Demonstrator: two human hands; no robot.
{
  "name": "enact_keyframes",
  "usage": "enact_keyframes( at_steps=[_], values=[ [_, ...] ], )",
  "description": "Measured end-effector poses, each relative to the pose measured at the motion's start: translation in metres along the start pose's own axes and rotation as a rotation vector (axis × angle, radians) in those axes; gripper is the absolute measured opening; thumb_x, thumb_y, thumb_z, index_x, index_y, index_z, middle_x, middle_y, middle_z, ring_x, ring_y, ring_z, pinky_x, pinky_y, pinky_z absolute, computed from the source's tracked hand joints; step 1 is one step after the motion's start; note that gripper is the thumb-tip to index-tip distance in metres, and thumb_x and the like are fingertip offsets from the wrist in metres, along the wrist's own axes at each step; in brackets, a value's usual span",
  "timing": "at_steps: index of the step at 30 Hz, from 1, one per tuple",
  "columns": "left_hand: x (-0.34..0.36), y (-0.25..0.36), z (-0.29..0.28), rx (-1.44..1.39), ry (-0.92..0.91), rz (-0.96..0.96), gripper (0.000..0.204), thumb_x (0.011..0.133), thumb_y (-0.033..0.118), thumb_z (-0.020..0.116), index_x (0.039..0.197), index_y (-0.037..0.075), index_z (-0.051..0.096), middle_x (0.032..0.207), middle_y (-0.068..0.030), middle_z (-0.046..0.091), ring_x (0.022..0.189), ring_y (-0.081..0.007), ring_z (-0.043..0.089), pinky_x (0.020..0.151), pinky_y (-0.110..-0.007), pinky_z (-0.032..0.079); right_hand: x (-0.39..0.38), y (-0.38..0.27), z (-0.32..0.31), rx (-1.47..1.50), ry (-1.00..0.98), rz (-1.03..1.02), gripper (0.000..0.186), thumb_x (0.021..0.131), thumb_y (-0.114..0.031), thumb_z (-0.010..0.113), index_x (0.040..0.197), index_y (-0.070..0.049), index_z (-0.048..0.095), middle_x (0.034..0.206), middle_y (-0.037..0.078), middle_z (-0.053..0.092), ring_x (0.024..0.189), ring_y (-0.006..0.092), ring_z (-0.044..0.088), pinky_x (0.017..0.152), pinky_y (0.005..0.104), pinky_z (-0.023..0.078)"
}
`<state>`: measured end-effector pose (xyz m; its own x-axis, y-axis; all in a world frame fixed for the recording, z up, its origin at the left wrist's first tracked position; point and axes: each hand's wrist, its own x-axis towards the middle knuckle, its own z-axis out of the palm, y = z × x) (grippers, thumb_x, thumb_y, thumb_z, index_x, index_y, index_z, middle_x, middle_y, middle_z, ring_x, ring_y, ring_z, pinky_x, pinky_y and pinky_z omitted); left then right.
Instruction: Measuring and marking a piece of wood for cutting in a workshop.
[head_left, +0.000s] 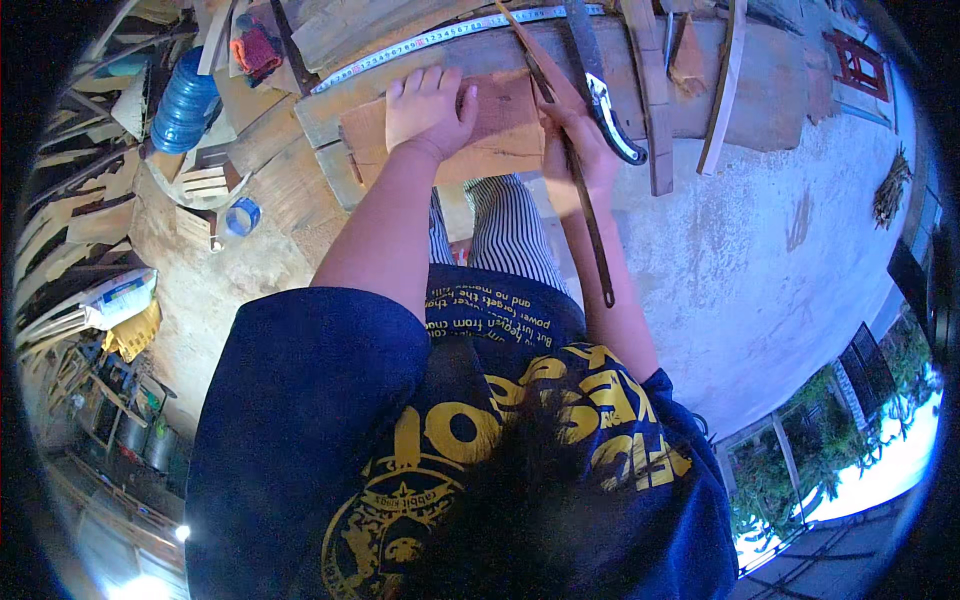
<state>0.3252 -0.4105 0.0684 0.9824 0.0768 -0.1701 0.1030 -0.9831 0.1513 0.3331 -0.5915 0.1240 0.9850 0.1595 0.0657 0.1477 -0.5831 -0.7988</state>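
Note:
My left hand (432, 112) lies flat on a reddish-brown wooden board (500, 125), its fingers stretched out toward the far edge. At the board's right end, my right hand (582, 145) is closed around a long, narrow dark strip (590, 232) with a small hole in its near end. That strip reaches back along my forearm and forward past the board; its exact kind is unclear. A thin, pointed orange-brown length (535, 50) runs beside its far part. Just right of my right hand rests a saw (602, 105) with a curved black-and-silver handle.
A measuring tape (430, 40) stretches across the bench beyond the board. Wooden strips (650, 100) lie to the right. On the left are a blue ribbed plastic bottle (186, 100), a roll of blue tape (242, 216), a red-and-dark cloth item (257, 52) and piled scrap wood (105, 220).

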Motion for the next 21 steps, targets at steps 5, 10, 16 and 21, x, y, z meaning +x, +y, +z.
enact_keyframes(
  at_steps=[5, 10, 16, 21],
  values=[
    [-0.002, -0.003, 0.003, 0.010, 0.005, 0.000, 0.035, 0.086, 0.039, 0.044, 0.105, 0.012, 0.057, 0.104, -0.0058, 0.058, 0.104, -0.0225, 0.051, 0.088, -0.039, 0.035, -0.009, -0.005, -0.001, -0.039, -0.011, 0.025, 0.027, 0.075, 0.006, 0.057, 0.096, -0.007, 0.065, 0.085, 0.012, 0.063, 0.077, 0.0265, 0.064, 0.067, 0.0314, 0.049],
    [-0.001, -0.003, 0.002, 0.009, -0.006, -0.004, 0.035, 0.086, 0.039, 0.044, 0.104, 0.012, 0.057, 0.104, -0.0062, 0.058, 0.105, -0.0228, 0.050, 0.088, -0.039, 0.035, -0.002, 0.000, 0.004, 0.010, -0.034, -0.001, 0.026, 0.075, 0.006, 0.057, 0.096, -0.006, 0.064, 0.084, 0.013, 0.063, 0.079, 0.0282, 0.063, 0.068, 0.0332, 0.049],
    [-0.002, -0.004, 0.003, 0.011, 0.032, 0.007, 0.034, 0.085, 0.039, 0.045, 0.102, 0.012, 0.056, 0.103, -0.0059, 0.057, 0.104, -0.0227, 0.050, 0.087, -0.039, 0.036, -0.003, -0.003, 0.002, -0.025, -0.076, 0.005, 0.024, 0.076, 0.007, 0.055, 0.095, -0.004, 0.064, 0.084, 0.015, 0.063, 0.079, 0.0300, 0.063, 0.068, 0.0347, 0.049],
    [-0.002, -0.003, 0.003, 0.003, 0.047, 0.009, 0.034, 0.085, 0.039, 0.045, 0.101, 0.012, 0.056, 0.102, -0.0048, 0.057, 0.103, -0.0224, 0.050, 0.087, -0.038, 0.035, -0.015, 0.002, -0.001, -0.034, -0.065, -0.013, 0.022, 0.080, -0.001, 0.056, 0.098, -0.010, 0.065, 0.082, 0.012, 0.064, 0.076, 0.0244, 0.064, 0.069, 0.0323, 0.049]
  ],
)
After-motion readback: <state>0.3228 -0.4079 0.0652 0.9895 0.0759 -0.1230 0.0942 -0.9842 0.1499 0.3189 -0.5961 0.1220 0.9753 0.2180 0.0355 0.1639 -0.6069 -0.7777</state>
